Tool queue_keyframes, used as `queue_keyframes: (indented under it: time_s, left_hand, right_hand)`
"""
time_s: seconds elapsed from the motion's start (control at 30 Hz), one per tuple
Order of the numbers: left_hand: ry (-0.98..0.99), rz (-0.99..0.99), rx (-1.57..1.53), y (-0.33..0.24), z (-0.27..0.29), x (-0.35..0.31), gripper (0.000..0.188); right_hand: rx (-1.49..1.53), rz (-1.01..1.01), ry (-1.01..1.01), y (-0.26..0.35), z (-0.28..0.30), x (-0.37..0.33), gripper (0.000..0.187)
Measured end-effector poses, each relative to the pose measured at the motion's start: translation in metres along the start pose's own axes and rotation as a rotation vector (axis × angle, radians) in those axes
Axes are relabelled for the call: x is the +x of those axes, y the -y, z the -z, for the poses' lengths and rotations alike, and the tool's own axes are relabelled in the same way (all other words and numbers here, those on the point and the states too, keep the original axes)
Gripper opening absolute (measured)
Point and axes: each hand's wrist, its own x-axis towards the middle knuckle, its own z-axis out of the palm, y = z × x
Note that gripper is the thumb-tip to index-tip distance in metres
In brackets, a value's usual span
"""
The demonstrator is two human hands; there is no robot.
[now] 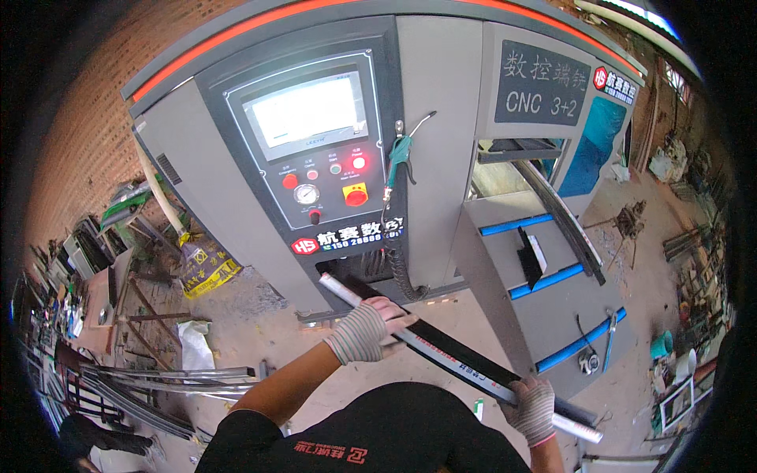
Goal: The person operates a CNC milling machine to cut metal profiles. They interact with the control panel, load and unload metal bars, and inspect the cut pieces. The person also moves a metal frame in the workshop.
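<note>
Black shirt front [378,430] fills the bottom edge, long bar [459,361] held crosswise just beyond it. Bar shows a black face beside a white printed strip; cannot tell whether one piece or two. It slants from upper left, before the grey cabinet [441,87], down to lower right. Left hand [375,322], in a striped glove, grips it toward the upper end; right hand [531,404], gloved alike, is closed round it near the lower end. Cabinet carries a lit screen [306,110] and a teal air gun [400,154] hanging on its front. To the right, a grey worktable [493,272] with blue strips [548,281] bears a tape measure [589,363].
</note>
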Motion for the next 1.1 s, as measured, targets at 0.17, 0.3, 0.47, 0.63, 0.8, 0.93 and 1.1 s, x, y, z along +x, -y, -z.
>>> queue_keyframes:
  time_s: [0.17,0.3,0.47,0.63,0.8,0.93,1.1]
  left_hand:
    - [-0.394,0.232,0.214,0.022,0.011,0.041,0.048]
    - [-0.499,0.608,0.294,0.069,0.044,0.062,0.073]
    - [-0.464,0.927,0.249,0.152,0.102,0.095,0.095]
    - [-0.575,1.017,0.223,0.208,0.130,0.129,0.101]
    - [-0.755,0.909,0.235,0.226,0.121,0.131,0.093]
    - [-0.912,0.640,0.147,0.226,0.091,0.116,0.075]
    - [-0.828,0.626,-0.080,0.223,0.039,0.095,0.058]
  right_hand:
    - [0.041,-0.170,-0.014,-0.060,-0.020,0.004,0.050]
    - [0.052,-0.256,-0.081,-0.086,-0.035,0.006,0.047]
    - [0.188,-0.352,-0.157,-0.096,-0.052,0.014,0.047]
    - [0.247,-0.449,-0.221,-0.088,-0.064,0.023,0.039]
    - [0.257,-0.575,-0.226,-0.077,-0.074,0.038,0.040]
    - [0.269,-0.556,-0.284,-0.073,-0.081,0.059,0.043]
    - [0.076,-0.524,-0.308,-0.064,-0.084,0.075,0.039]
